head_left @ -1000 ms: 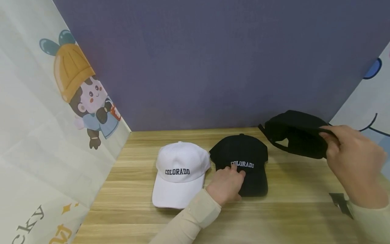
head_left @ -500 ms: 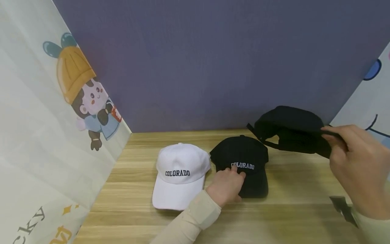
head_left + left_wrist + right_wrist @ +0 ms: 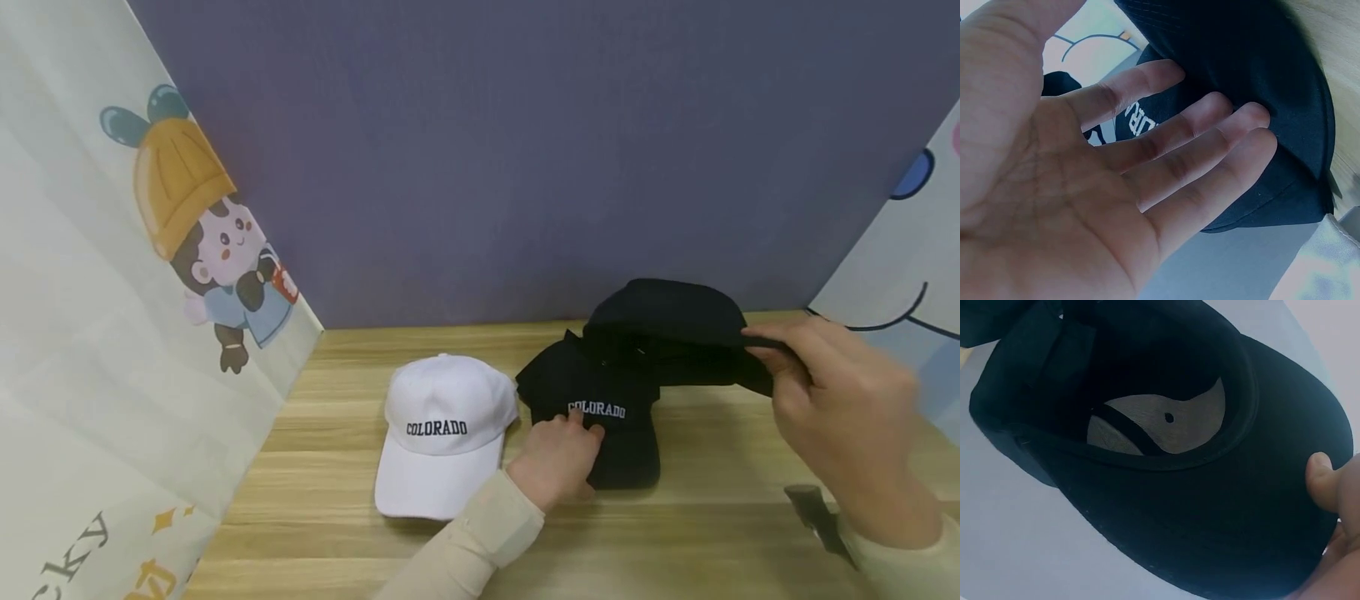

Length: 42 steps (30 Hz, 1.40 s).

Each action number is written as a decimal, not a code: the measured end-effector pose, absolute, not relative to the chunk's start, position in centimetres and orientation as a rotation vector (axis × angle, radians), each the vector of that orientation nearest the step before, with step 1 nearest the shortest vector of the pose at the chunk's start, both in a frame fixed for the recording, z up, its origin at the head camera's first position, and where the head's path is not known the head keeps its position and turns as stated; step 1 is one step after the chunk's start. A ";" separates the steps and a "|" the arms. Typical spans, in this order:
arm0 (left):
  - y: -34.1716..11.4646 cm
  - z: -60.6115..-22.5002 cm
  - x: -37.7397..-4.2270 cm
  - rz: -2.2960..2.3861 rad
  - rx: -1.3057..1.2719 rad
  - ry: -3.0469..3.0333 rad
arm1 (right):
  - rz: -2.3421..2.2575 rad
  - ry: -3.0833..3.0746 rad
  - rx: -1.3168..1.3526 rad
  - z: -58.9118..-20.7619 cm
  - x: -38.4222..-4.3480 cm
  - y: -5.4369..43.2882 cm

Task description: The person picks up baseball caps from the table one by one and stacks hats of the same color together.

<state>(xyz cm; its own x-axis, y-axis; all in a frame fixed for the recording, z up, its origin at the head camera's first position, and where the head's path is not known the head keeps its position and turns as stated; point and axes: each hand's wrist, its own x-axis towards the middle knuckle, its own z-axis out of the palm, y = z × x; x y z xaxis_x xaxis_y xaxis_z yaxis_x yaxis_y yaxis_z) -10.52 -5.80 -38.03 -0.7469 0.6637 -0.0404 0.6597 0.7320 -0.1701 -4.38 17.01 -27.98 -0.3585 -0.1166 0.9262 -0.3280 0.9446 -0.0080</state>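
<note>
My right hand pinches the brim of a black baseball cap, held raised and tilted over the back right of a second black cap, which lies on the table. The right wrist view shows the held cap's hollow inside, with the thumb on the brim's underside. White COLORADO lettering marks the lying cap, its brim toward me. My left hand rests on that cap's front, fingers loosely extended over the brim in the left wrist view. Left of it lies a white COLORADO cap.
Beneath the caps is a wood-grain table. A dark blue-grey panel stands along its back. Pale walls with cartoon prints flank it left and right. A dark piece juts from beside my right sleeve.
My right hand has carried the held black cap leftward, so it now overlaps the top of the lying black cap in the head view. My left hand and the white cap have stayed put.
</note>
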 end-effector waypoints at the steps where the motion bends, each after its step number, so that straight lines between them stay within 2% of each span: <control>1: -5.8 -38.0 -10.5 0.276 -1.106 -2.897 | 0.235 -1.936 0.328 -27.9 -4.4 16.8; 16: -5.3 -38.0 -10.7 0.346 -1.076 -2.976 | 0.233 -1.987 0.360 -24.9 -4.2 14.2; 42: -5.4 -38.2 -10.6 0.376 -1.073 -2.917 | 0.240 -2.022 0.396 -24.9 -3.5 14.1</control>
<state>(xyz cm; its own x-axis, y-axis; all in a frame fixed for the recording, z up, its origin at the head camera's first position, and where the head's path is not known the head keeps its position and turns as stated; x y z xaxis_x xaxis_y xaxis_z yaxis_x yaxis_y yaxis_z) -10.60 -5.40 -38.16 -0.7649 0.6402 -0.0719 0.6375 0.7361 -0.2275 -3.55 14.11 -24.91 -0.4288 -0.1748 0.8863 -0.3776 0.9260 0.0000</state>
